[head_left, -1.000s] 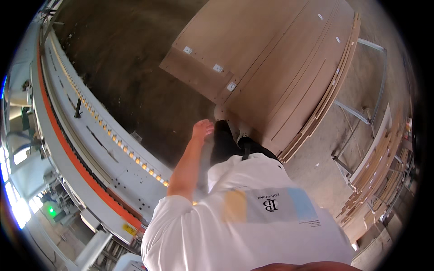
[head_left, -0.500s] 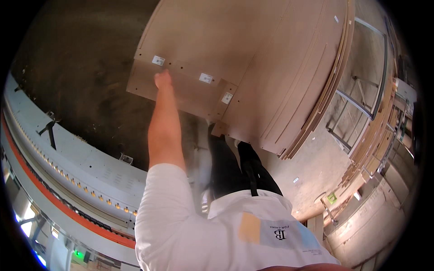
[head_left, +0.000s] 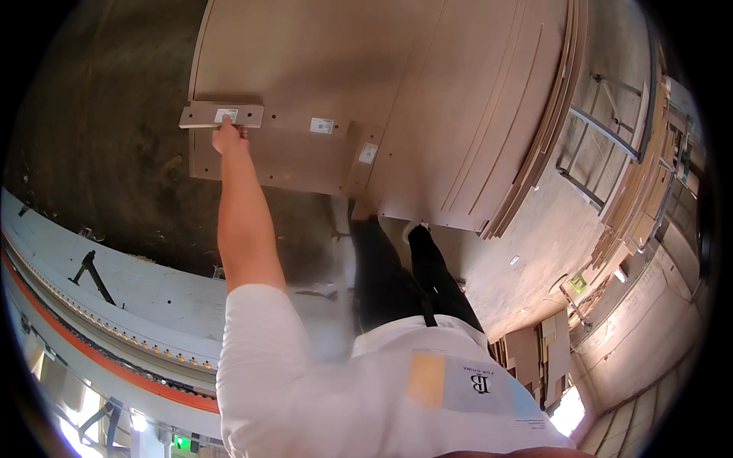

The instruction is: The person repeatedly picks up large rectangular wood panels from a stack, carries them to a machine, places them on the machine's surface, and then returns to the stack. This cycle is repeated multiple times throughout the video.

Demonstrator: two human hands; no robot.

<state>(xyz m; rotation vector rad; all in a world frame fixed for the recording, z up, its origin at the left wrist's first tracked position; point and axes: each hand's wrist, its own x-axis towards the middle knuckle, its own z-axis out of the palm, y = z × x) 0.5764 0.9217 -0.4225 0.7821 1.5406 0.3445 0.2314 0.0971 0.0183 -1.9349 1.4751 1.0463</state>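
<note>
My left hand (head_left: 230, 140) is closed on the near edge of a short brown board strip (head_left: 195, 115), thumb side uppermost. The strip carries a white label and dark round holes, and it is raised above the top panel, with a shadow beside it. Beneath it lies a stack of large brown panels (head_left: 305, 53). A second labelled board (head_left: 267, 156) rests flat along the stack's near left edge, and a small labelled strip (head_left: 359, 164) lies crosswise at its right end. My right hand is out of view.
A long white machine with an orange stripe (head_left: 114, 359) runs along the lower left. Grey metal frames (head_left: 607, 133) stand on the floor to the right, beside piles of boards (head_left: 634, 198). My legs (head_left: 382, 267) are close to the stack's near edge.
My left hand has taken hold of the short strip and lifted it off the stack. The whole view has shifted, so the stack now appears farther left.
</note>
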